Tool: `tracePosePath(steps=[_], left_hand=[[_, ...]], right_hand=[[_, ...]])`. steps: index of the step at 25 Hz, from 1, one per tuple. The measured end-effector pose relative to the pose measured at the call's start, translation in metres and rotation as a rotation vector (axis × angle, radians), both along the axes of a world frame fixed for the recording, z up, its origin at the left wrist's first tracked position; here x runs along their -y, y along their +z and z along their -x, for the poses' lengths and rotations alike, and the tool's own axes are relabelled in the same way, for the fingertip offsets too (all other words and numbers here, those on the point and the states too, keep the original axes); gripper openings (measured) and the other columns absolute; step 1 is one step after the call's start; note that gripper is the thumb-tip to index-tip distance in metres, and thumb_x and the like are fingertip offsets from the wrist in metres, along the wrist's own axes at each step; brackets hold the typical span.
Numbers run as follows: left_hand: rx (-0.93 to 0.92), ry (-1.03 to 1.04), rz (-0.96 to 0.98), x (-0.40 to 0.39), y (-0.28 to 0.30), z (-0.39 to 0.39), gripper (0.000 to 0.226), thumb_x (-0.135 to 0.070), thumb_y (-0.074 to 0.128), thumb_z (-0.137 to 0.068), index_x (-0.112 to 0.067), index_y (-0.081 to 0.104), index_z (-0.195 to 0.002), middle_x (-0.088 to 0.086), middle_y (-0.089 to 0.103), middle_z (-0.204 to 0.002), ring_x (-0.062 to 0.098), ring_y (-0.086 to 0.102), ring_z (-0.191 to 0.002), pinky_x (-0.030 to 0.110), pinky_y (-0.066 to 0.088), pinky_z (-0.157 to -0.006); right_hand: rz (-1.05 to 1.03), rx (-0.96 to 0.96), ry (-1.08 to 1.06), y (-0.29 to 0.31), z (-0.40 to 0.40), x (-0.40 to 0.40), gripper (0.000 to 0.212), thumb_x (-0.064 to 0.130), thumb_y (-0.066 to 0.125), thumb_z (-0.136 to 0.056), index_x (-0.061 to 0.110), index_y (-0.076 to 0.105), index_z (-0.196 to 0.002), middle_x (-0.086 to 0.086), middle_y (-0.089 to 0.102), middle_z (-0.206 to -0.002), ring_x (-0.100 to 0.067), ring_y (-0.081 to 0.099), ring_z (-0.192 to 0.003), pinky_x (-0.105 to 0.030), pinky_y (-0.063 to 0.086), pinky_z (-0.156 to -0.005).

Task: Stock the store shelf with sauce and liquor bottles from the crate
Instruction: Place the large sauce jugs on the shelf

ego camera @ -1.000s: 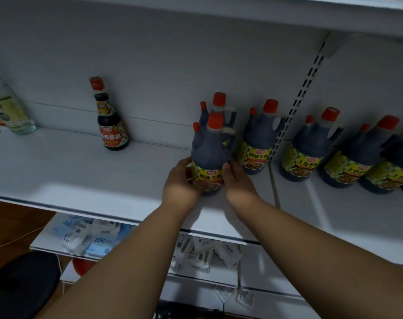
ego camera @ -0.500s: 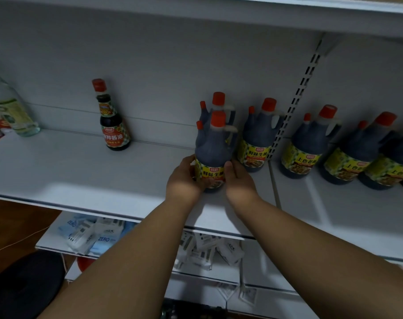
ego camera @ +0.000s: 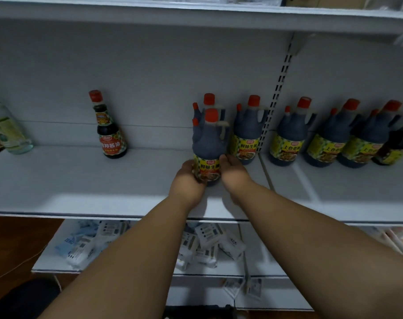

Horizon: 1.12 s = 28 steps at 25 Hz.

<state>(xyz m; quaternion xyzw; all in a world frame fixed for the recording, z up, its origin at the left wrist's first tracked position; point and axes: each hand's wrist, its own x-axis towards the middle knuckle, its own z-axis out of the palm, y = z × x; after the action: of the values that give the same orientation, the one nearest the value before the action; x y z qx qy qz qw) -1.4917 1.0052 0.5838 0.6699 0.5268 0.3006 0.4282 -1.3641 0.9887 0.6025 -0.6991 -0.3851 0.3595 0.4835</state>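
Standing upright on the white shelf [ego camera: 85,180], a dark soy sauce jug [ego camera: 209,143] is clasped at its label by the left hand [ego camera: 188,178] and right hand [ego camera: 233,170], fingers curled round it.

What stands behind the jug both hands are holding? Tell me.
Behind the held soy sauce jug, gripped by the left hand and right hand, stands another jug. Only its red caps and shoulder show; its label is covered.
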Motion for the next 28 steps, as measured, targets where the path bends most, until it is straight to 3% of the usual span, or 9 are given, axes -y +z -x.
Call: tracePosePath(steps=[3, 6, 11, 14, 18, 21, 28], left_hand=[[-0.025, -0.108, 0.007, -0.002, -0.003, 0.007, 0.069, -0.001, 0.059, -0.088, -0.015, 0.031, -0.149, 0.010, 0.052, -0.141, 0.028, 0.051, -0.127, 0.036, 0.044, -0.104], [-0.034, -0.162, 0.046, -0.010, 0.000, 0.011, 0.075, 0.002, 0.058, -0.088, -0.018, 0.025, -0.152, 0.012, 0.049, -0.144, 0.030, 0.049, -0.129, 0.044, 0.044, -0.106], [0.028, -0.051, 0.067, 0.000, 0.005, 0.011, 0.063, -0.004, 0.057, -0.093, -0.006, 0.028, -0.149, 0.015, 0.044, -0.147, 0.034, 0.047, -0.130, 0.042, 0.042, -0.106], [0.107, 0.007, 0.097, 0.027, 0.009, 0.013, 0.065, 0.003, 0.051, -0.094, -0.012, 0.026, -0.151, 0.004, 0.046, -0.140, 0.025, 0.044, -0.133, 0.032, 0.043, -0.100], [0.056, 0.073, 0.047, 0.077, 0.009, 0.025, 0.066, -0.004, 0.050, -0.095, -0.023, 0.025, -0.153, 0.000, 0.038, -0.153, 0.016, 0.044, -0.134, 0.037, 0.044, -0.105], [0.031, 0.152, -0.012, 0.130, 0.008, 0.047, 0.056, -0.007, 0.052, -0.096, -0.023, 0.036, -0.147, 0.002, 0.047, -0.145, 0.013, 0.052, -0.119, 0.031, 0.048, -0.093], [-0.082, 0.018, -0.029, 0.216, -0.023, 0.131, 0.046, -0.011, 0.050, -0.098, -0.024, 0.042, -0.142, -0.004, 0.053, -0.129, 0.013, 0.054, -0.109, 0.031, 0.047, -0.091]], right_hand=[[0.013, -0.037, -0.004, -0.005, 0.005, -0.002, 0.037, 0.026, 0.032, -0.106, 0.018, 0.049, -0.137, -0.013, 0.055, -0.137, -0.030, 0.054, -0.117, -0.039, 0.045, -0.098], [0.021, -0.075, 0.021, -0.008, 0.005, -0.006, 0.034, 0.024, 0.034, -0.105, 0.022, 0.050, -0.136, -0.005, 0.058, -0.128, -0.023, 0.055, -0.110, -0.037, 0.044, -0.093], [0.043, 0.134, -0.026, -0.006, 0.004, 0.002, 0.036, 0.013, 0.039, -0.101, 0.017, 0.049, -0.135, -0.006, 0.059, -0.122, -0.020, 0.054, -0.100, -0.031, 0.045, -0.087], [-0.077, 0.183, -0.038, -0.007, 0.012, 0.028, 0.035, 0.003, 0.039, -0.097, 0.010, 0.055, -0.127, -0.013, 0.062, -0.118, -0.025, 0.056, -0.099, -0.026, 0.038, -0.083], [-0.047, 0.258, 0.090, -0.011, 0.029, 0.063, 0.032, 0.019, 0.041, -0.102, 0.015, 0.052, -0.133, -0.013, 0.056, -0.134, -0.030, 0.054, -0.118, -0.026, 0.037, -0.090], [-0.039, 0.266, 0.163, -0.008, 0.044, 0.099, 0.040, 0.023, 0.042, -0.102, 0.017, 0.047, -0.141, -0.012, 0.050, -0.143, -0.028, 0.049, -0.127, -0.030, 0.037, -0.101], [-0.025, 0.275, 0.156, -0.031, 0.113, 0.200, 0.045, 0.030, 0.049, -0.101, 0.015, 0.044, -0.143, -0.007, 0.051, -0.142, -0.019, 0.053, -0.122, -0.025, 0.038, -0.095]])
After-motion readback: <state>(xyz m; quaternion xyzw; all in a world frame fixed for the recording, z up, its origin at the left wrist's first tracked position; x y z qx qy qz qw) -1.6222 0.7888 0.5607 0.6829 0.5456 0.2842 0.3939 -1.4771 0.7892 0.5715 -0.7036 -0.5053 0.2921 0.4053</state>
